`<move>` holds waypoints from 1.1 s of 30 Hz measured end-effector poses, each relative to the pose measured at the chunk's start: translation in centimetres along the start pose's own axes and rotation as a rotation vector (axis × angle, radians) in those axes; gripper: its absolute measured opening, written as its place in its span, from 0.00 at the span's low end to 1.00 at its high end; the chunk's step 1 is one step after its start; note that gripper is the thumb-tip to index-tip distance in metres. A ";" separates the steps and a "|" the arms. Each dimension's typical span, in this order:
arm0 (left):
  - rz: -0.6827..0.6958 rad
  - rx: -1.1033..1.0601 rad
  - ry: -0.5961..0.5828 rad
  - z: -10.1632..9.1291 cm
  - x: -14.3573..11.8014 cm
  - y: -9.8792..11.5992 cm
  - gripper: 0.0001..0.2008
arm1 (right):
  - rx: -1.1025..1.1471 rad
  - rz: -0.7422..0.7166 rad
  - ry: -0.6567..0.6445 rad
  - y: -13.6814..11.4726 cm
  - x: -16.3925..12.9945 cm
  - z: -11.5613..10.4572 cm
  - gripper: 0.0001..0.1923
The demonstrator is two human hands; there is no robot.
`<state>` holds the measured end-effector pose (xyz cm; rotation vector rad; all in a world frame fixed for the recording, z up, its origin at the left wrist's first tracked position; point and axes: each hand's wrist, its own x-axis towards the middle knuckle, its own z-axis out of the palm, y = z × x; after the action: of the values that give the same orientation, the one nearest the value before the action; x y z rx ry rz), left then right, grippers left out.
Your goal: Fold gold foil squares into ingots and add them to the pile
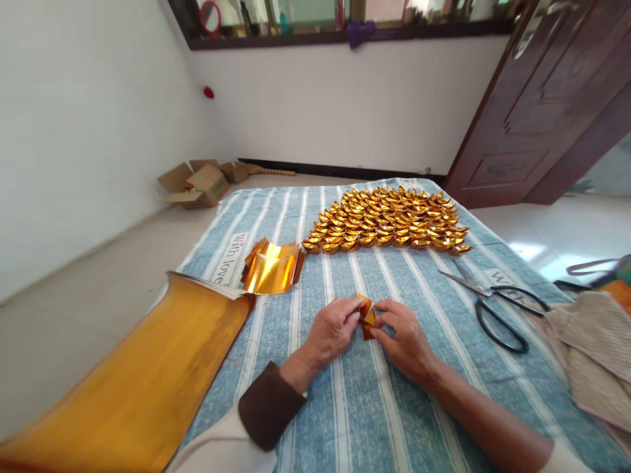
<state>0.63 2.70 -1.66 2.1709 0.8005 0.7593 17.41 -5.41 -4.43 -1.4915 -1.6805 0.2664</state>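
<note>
Foil — one creased, glossy piece, lower centre — is held in the fingertips of left hand and right hand; dozens of boat-shaped ingots upper right, one black-handled scissors right.

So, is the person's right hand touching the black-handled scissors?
Apart. The head view shows it plainly: a stretch of striped cloth lies between the right hand and the black-handled scissors.
</note>
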 end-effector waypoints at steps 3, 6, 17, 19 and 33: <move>-0.137 -0.069 0.077 -0.1 0.5 0.6 0.13 | 0.075 -0.001 -0.009 -0.1 0.2 -0.3 0.05; -0.341 -0.174 0.171 -0.2 1.1 1.2 0.10 | 0.209 -0.050 -0.037 -0.5 0.5 -0.9 0.05; -0.900 -1.054 -0.156 -2.1 0.1 2.7 0.20 | 0.030 -0.653 -0.041 -4.0 2.1 -2.4 0.11; -0.859 -1.165 -0.126 -2.2 -0.3 2.2 0.15 | -0.031 -0.696 -0.100 -4.7 2.2 -2.2 0.11; -0.703 -1.330 0.312 -2.7 -0.9 1.7 0.01 | 0.056 -0.525 -0.013 -3.5 5.0 1.0 0.08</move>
<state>-1.26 2.14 0.99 0.5452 0.7733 0.8661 14.58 -1.54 -0.52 -0.9613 -1.9859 0.0363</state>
